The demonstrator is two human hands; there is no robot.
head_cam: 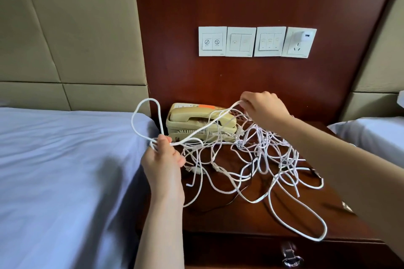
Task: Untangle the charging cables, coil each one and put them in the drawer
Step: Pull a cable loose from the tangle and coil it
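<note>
In the head view, the charging cables (269, 159) lie as one loose white tangle on the dark wooden desk (218, 216), in front of a beige telephone (196, 120) and partly over it. One long loop hangs over the front edge of the desk, above the drawer (229, 253), which is closed. The left grip (162, 159) is closed around a bunch of strands beside the bed (65, 159), and a loop (145, 113) stands up above it. The right grip (264, 109) pinches one or two strands and holds them raised over the telephone, so that a strand runs stretched between the two grips.

The cables look thin, light and very soft. They should follow any pull, but I judge that they catch on each other easily, and a hard pull would tighten the knots. How many cables there are I cannot tell. It seems better to take hold close to a free end, some of which show on the desk near the left grip, and to lead it back through the crossings. The smooth coat may slip, so a finished coil wants the whole hand.
</note>
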